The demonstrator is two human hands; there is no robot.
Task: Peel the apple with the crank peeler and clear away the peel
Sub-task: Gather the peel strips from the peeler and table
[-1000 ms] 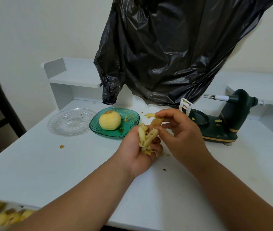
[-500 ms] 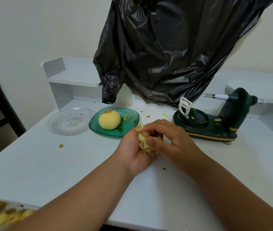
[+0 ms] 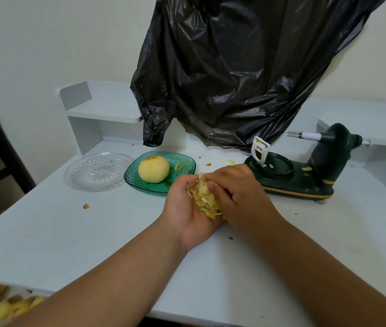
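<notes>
A bundle of pale yellow apple peel (image 3: 205,201) lies in the cupped palm of my left hand (image 3: 187,208) above the middle of the white table (image 3: 69,232). My right hand (image 3: 239,192) presses on the peel from the right, its fingers curled over it. The peeled apple (image 3: 153,171) sits on a green glass plate (image 3: 182,175) just behind my left hand. The dark green crank peeler (image 3: 305,173) stands to the right, its fork (image 3: 292,134) bare. Small peel scraps lie on the peeler base and on the table.
A clear glass plate (image 3: 98,171) lies left of the green one. A black plastic bag (image 3: 234,67) hangs at the back above the table. White shelves (image 3: 102,107) stand at the back left and right. Several apples (image 3: 10,308) show below the table's front left edge.
My right hand carried a strip of peel from near the peeler down onto the bundle in my left hand. Both hands have since closed together around the peel.
</notes>
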